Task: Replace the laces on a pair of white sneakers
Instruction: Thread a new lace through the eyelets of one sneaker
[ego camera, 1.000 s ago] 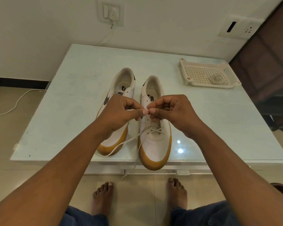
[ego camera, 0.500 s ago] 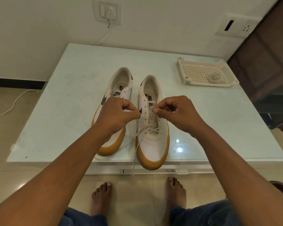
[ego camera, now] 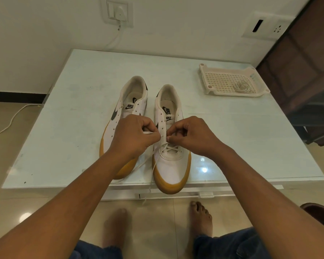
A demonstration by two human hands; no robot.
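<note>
Pale and glossy, the surface stands against a white wall. At far left a cable trails over the floor, and a socket with a plug sits on the wall above.

Left of centre lies the left sneaker, white with a tan sole, toe toward the person, its eyelets bare. The left grip hovers over its forepart, thumb and forefinger pinching the tip of a lace just beside an eyelet of the right sneaker. That lace crosses through the lowest eyelets only, and one loose end runs over the surface's front edge and hangs down. The right sneaker's toe juts past that edge.

The right grip is curled, fingertips at the same eyelet row; I cannot tell whether they pinch flap or lace.

Far right, near the back edge, a perforated tray holds a coil of lace. Past it stands dark wooden furniture.
</note>
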